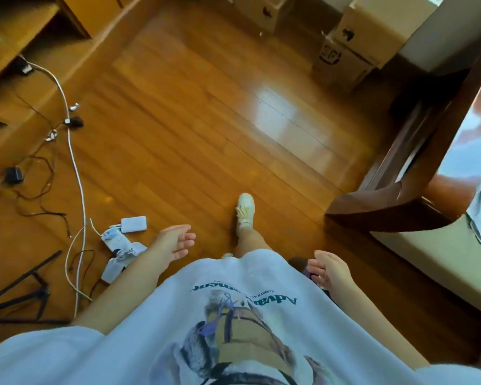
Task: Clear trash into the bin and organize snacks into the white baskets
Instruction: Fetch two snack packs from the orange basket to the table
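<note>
Mostly floor (pixel 195 112) here, wooden, seen from above with some motion blur. Left hand (pixel 175 241) hangs at lower centre, fingers relaxed and apart, holding nothing. Right hand (pixel 331 269) sits at lower right of centre, fingers loosely spread, also holding nothing. White printed shirt (pixel 233 329) fills the bottom of the frame; one white shoe (pixel 245 209) steps forward at centre. No bin, baskets or snacks can be made out in view. Crumpled pale packaging (pixel 120 245) lies on the floor just left of the left hand, beside a white power bank (pixel 134 224). White cable (pixel 72 151) and dark wires trail down the left side. Cardboard boxes (pixel 353 43) stand at upper right; dark wood furniture (pixel 386 207) runs along the right edge.
</note>
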Available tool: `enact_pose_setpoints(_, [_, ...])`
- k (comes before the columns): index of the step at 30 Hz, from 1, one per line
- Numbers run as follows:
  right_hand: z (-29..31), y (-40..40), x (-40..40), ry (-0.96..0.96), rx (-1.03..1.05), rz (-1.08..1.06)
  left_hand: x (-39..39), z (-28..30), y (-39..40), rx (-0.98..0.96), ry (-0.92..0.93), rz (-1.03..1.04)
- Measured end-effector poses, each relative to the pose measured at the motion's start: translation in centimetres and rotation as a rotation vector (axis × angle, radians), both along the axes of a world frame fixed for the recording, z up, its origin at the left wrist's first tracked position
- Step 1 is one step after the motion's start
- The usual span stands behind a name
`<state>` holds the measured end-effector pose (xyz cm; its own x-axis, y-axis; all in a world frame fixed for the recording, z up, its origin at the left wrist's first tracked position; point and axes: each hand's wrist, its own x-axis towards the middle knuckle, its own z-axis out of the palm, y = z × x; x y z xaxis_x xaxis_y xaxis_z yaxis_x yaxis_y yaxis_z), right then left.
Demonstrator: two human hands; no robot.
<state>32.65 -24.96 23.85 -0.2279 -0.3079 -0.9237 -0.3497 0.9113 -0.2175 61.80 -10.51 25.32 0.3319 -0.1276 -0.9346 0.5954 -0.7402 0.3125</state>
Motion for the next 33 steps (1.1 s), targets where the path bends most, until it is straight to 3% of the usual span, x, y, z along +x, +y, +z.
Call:
enact_pose_setpoints(4, [-0.9,-5.3,5.0,0.076,-0.016,0.039,3.8,-0.3,-5.2,-0.066,0.015,-0.009])
enact_pose_setpoints(8, [-2.2,-12.4,11.8,0.007,0.006,0.106,9.1,-0.3,-9.1,-0.040,-0.011,0.034])
enact_pose_setpoints(15, [0.3,-23.8,28.1,-0.142,-0.110,0.601,16.7,0.6,-12.1,-0.043,-0.047,0.364])
enact_pose_setpoints(21, [1.2,-28.6,40.4,-0.205,-0.125,0.932,20.5,-0.8,-9.5,0.087,0.052,0.680])
enact_pose_setpoints(28, [0.9,-31.4,51.5,-0.251,-0.089,1.004,27.4,-2.5,-9.1,0.132,0.111,0.818])
enact_pose_setpoints(33, [1.4,-33.4,57.1,-0.210,-0.066,0.875,37.1,-2.2,-13.1,0.030,0.045,0.867])
